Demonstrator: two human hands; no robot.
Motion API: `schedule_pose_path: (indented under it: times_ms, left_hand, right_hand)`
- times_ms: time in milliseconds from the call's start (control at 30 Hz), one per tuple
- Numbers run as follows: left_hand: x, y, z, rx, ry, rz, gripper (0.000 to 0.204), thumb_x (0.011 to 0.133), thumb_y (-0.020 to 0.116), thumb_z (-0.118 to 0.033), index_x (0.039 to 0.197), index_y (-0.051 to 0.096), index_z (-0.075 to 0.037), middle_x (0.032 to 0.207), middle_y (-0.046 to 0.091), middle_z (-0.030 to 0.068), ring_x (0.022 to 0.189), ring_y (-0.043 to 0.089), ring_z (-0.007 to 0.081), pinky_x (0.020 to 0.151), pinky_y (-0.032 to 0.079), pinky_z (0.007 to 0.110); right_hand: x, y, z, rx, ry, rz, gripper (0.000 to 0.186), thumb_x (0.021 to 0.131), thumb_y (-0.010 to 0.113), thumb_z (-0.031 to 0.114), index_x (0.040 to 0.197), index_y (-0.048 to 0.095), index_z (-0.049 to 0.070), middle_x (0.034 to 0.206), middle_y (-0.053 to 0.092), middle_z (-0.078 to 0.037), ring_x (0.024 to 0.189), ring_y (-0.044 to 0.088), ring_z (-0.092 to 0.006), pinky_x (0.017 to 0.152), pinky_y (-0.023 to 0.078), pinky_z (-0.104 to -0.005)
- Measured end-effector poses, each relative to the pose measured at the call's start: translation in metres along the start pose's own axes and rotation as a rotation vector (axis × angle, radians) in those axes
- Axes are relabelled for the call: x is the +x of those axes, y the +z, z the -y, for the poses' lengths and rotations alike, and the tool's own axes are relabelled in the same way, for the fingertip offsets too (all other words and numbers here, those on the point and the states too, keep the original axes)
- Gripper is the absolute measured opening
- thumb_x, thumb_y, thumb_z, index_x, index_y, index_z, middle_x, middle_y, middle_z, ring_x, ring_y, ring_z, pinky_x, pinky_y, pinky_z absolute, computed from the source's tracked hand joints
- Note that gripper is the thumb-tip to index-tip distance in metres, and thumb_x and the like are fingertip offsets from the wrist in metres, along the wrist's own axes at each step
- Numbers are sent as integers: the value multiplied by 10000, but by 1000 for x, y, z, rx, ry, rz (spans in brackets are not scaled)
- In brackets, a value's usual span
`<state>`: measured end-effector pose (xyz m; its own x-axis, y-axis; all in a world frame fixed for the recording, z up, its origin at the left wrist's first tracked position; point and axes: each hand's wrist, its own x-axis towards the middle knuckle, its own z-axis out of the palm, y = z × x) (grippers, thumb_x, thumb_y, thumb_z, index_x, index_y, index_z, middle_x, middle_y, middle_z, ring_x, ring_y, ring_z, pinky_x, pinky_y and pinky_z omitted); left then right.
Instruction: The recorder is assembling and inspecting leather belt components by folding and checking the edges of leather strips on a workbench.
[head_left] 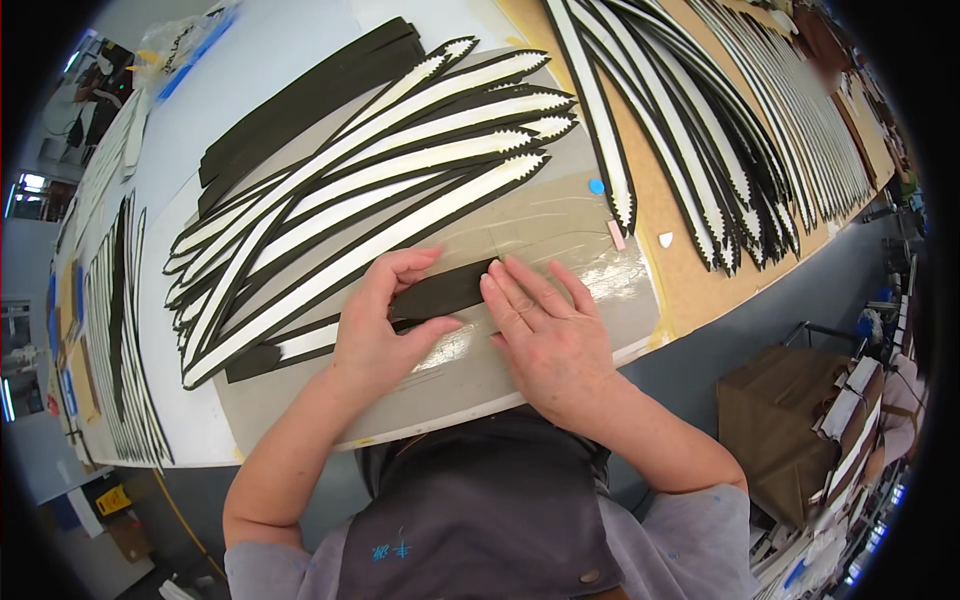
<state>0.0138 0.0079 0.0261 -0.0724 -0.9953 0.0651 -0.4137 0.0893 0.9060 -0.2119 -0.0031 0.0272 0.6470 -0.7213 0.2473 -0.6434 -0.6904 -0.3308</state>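
In front of me a dark strip [445,290] lies on the clear sheet over the table, with a white-centred length [305,343] continuing from it toward the left. My left hand [375,335] arches over the strip, thumb and fingers spread on either side of it. Flat against the strip's right end rest the fingers of my right hand [550,345], the thumb apart. Just beyond my hands, several black-edged white strips [400,220] with toothed tips are piled across one another. Under my left palm the strip is hidden.
Behind the pile sits a stack of plain dark strips [310,100]. More toothed strips [690,150] hang over a brown board [650,240] at the right. A blue disc [597,186] and a pink block [616,235] lie near the sheet's right edge. Narrow strips [125,330] line the left.
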Motion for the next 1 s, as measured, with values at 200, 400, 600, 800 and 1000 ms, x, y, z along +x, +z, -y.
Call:
schedule_pose_path:
  times_ms: [200, 400, 600, 800, 1000]
  left_hand:
    - [-13, -15, 7, 123, 43, -23, 383, 799, 837, -33, 1158, 705, -65, 1212, 697, 85, 1092, 665, 241, 900, 569, 331]
    - [-15, -12, 12, 262, 166, -50, 329, 804, 819, -29, 1126, 766, -75, 1190, 707, 62, 1011, 656, 253, 843, 570, 341]
    - [-15, -12, 14, 281, 227, -39, 324, 813, 803, -22, 1132, 767, -73, 1175, 704, 59, 1019, 628, 260, 842, 562, 349]
    - [-18, -6, 12, 507, 345, -59, 296, 813, 765, -24, 1108, 756, -32, 1203, 689, 51, 1046, 586, 291, 908, 519, 374]
    - [-19, 1, 15, 644, 452, -104, 334, 768, 760, -35, 1102, 753, -33, 1203, 700, 7, 1030, 589, 236, 913, 478, 393]
  right_hand:
    - [-3, 3, 1, -92, 40, 36, 615, 902, 713, 158, 1468, 516, 17, 1508, 555, -119, 1442, 472, -249, 1200, 308, -489]
    - [1, -1, 3, -92, 30, 70, 606, 908, 710, 162, 1466, 520, 18, 1514, 550, -121, 1440, 475, -247, 1202, 312, -491]
    - [1, -5, 1, -110, 18, 81, 587, 909, 715, 186, 1456, 547, 54, 1508, 557, -111, 1434, 481, -243, 1198, 322, -489]
    - [3, -7, 1, -143, -21, 80, 565, 875, 751, 218, 1397, 600, 61, 1465, 598, -84, 1352, 538, -243, 1185, 344, -491]
    - [10, -15, -4, -72, -34, 80, 523, 851, 768, 213, 1339, 644, 74, 1397, 649, -67, 1299, 565, -244, 1170, 357, -498]
